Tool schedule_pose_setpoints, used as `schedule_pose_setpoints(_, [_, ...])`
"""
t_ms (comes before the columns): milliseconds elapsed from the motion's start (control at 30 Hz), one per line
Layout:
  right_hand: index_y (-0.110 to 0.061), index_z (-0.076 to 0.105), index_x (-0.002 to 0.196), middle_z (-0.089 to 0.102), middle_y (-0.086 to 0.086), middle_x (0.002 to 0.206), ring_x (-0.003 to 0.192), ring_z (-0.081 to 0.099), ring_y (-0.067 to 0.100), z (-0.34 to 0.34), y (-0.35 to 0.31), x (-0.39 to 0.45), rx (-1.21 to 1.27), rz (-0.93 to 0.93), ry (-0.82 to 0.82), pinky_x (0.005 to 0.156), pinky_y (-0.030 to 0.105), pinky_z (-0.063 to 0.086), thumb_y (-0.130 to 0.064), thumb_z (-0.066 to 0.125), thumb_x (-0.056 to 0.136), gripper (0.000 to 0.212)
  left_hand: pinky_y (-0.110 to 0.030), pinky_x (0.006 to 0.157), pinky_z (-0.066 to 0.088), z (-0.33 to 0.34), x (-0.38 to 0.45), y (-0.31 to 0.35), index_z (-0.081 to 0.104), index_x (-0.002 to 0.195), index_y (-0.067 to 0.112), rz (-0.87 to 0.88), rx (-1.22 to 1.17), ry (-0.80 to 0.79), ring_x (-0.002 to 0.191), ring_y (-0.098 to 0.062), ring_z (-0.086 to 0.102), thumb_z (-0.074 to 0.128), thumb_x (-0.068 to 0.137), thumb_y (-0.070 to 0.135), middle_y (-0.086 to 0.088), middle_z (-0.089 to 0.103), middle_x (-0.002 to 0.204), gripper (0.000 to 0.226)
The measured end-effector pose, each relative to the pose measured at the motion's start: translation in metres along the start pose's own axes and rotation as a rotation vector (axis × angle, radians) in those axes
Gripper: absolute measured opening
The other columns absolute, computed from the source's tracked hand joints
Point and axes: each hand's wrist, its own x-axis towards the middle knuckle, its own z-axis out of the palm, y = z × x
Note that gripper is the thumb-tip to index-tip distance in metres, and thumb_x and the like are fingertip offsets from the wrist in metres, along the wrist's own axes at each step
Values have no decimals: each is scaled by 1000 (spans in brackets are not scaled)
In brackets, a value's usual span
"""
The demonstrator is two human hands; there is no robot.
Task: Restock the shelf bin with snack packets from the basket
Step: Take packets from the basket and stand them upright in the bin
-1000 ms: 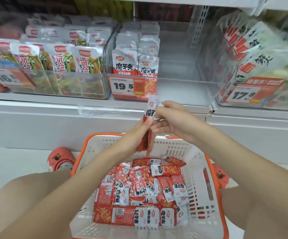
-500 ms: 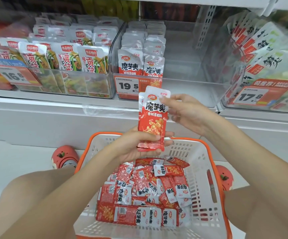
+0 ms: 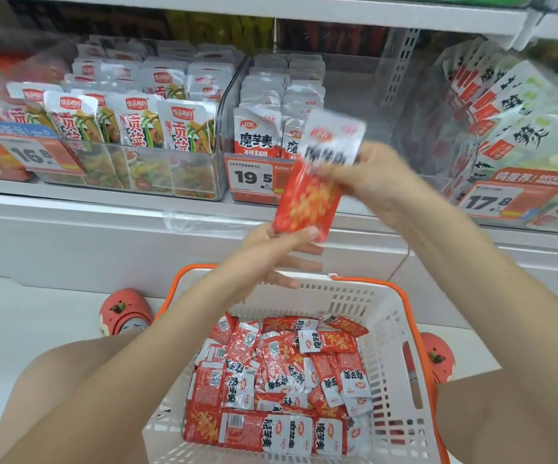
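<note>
A white basket (image 3: 384, 316) with an orange rim sits nearest, between the knees, holding loose red snack packets (image 3: 281, 380). Above it the left hand (image 3: 277, 256) pinches the bottom of a raised packet (image 3: 314, 182) while the right hand (image 3: 374, 182) grips its side; beyond, the clear shelf bin (image 3: 347, 95) stands partly filled, with packets only along its left side.

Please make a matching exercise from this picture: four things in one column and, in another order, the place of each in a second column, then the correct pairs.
Things
1. held snack packets
2. white basket
3. price tag 19.5
4. green vegetable packets

Places
A. front of the middle shelf bin
B. on the floor between the person's knees
C. in the bin left of the middle one
D. between the left hand and right hand, above the basket

Pairs: 1-D, 2-B, 3-A, 4-C
</note>
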Motion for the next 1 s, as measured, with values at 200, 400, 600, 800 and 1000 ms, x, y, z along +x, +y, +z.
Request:
schedule_pose_setpoints(200, [-18,64,86,72,-1,88,79,70,12,-15,-40,73,7,-232,235,66,29,56,-5,75,79,19,-34,65,59,-32,15,22,64,101,15,27,203,205,79,-15,73,67,87,20,-2,73,99,16])
schedule_pose_setpoints(400, [-9,66,110,69,4,103,78,65,11,10,6,112,-391,50,33,72,24,56,-10,76,79,33,-27,53,52,-39,21,30,64,100,17,34,282,137,74,-18,73,66,88,23,3,73,93,14])
schedule_pose_setpoints(600, [-10,63,116,70,10,108,96,69,25,7,4,107,-663,249,-147,81,42,58,-11,67,88,28,-28,52,53,-42,21,26,62,101,14,18,328,100,73,-19,73,66,87,20,-2,72,96,15])
schedule_pose_setpoints(800, [-3,60,116,63,12,120,66,65,12,7,-8,101,-838,282,-119,49,12,50,-12,65,89,28,-26,51,53,-40,20,16,61,100,15,-14,390,96,73,-19,73,62,89,15,-5,71,99,11])
schedule_pose_setpoints(1000, [-5,54,99,67,13,100,82,69,26,-6,-11,84,-729,250,53,70,37,58,-24,71,86,29,-22,46,49,-35,18,1,60,96,17,-32,453,85,73,-20,73,59,90,12,-8,69,100,8])
